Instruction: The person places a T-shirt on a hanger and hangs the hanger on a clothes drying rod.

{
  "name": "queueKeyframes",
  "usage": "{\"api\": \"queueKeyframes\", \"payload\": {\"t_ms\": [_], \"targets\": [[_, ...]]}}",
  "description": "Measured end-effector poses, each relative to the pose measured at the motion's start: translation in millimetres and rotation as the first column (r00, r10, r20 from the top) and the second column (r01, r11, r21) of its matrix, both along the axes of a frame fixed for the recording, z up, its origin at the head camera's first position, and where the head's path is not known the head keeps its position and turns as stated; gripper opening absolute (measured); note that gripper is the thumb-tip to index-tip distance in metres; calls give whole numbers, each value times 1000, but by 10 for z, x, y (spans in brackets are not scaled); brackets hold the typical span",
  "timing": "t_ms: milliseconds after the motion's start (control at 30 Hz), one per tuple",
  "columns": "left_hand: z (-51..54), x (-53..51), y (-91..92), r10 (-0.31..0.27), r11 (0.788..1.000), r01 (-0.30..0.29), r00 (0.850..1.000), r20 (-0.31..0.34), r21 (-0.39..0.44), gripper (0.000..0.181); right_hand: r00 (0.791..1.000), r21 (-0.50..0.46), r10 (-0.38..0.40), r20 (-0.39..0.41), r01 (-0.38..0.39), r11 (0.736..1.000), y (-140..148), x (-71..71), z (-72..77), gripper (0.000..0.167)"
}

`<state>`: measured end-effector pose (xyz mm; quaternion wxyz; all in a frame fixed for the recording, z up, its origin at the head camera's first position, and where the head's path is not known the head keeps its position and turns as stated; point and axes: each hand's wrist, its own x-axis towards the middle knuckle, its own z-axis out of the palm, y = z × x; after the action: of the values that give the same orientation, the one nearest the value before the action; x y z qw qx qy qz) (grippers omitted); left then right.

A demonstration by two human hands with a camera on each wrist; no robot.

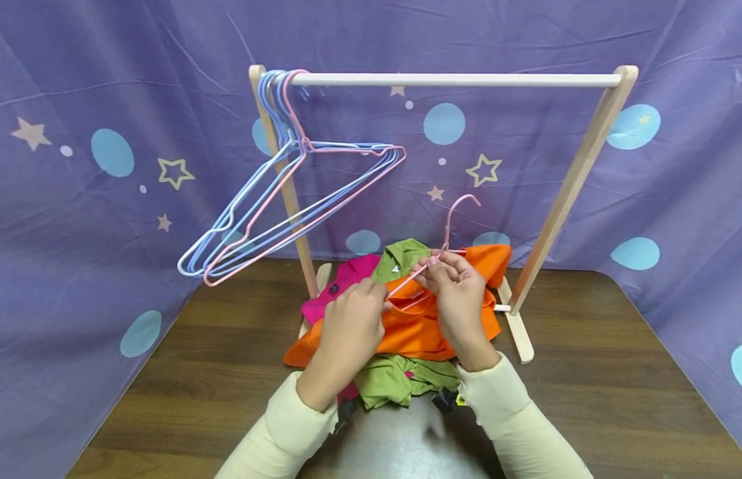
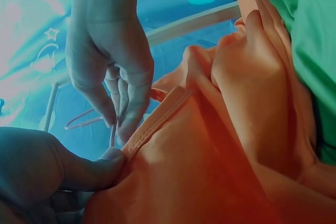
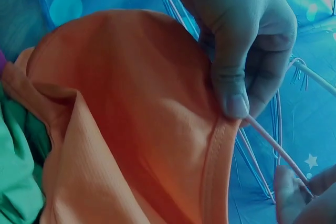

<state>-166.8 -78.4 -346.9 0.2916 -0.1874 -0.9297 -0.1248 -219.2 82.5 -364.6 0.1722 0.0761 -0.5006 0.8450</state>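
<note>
An orange shirt (image 1: pixel 409 336) is spread over a pile of clothes on the table. My left hand (image 1: pixel 353 319) pinches the edge of its neckline, the thumb on the outside in the left wrist view. A pink hanger (image 1: pixel 447 226) stands hook-up at the shirt, with my right hand (image 1: pixel 461 303) pinching its wire below the hook. One sloping arm of the hanger runs down into the neck opening by my left fingers; the cloth hides its lower end. In the right wrist view the hanger wire (image 3: pixel 273 142) stretches between both hands.
A wooden rack with a white rail (image 1: pixel 455 80) stands behind the clothes. Several blue, white and pink hangers (image 1: pixel 299 153) hang at its left end. Green clothing (image 1: pixel 395 382) and a magenta garment (image 1: pixel 347 279) lie around the orange shirt on the brown table (image 1: pixel 592 372).
</note>
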Motion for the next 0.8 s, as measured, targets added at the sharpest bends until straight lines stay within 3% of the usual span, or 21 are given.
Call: {"api": "queueKeyframes", "payload": {"t_ms": [200,333,467,600,667,733,800], "targets": [[33,30,2,-6,1000,7,998,64,-8,14,999,-34,-20,-26,19,999,-11,4,-4,10],[110,64,-59,-21,1000,19,994,105,17,15,998,-28,-42,-56,40,999,7,6,7,10],[223,99,-186,-31,997,23,995,91,79,18,996,-27,-57,-65,55,998,36,-2,16,11],[329,99,-380,8,983,-5,1000,-18,184,15,996,-19,-55,-66,53,998,59,-6,23,12],[375,85,-491,48,972,-23,994,-101,233,14,996,-14,-52,-72,51,999,71,-4,28,14],[414,65,-602,98,959,-43,977,-189,279,12,995,-10,-51,-82,51,999,81,-3,38,19],[449,43,-705,157,942,-61,949,-272,329,10,994,-13,-51,-96,50,999,89,0,52,21]]}}
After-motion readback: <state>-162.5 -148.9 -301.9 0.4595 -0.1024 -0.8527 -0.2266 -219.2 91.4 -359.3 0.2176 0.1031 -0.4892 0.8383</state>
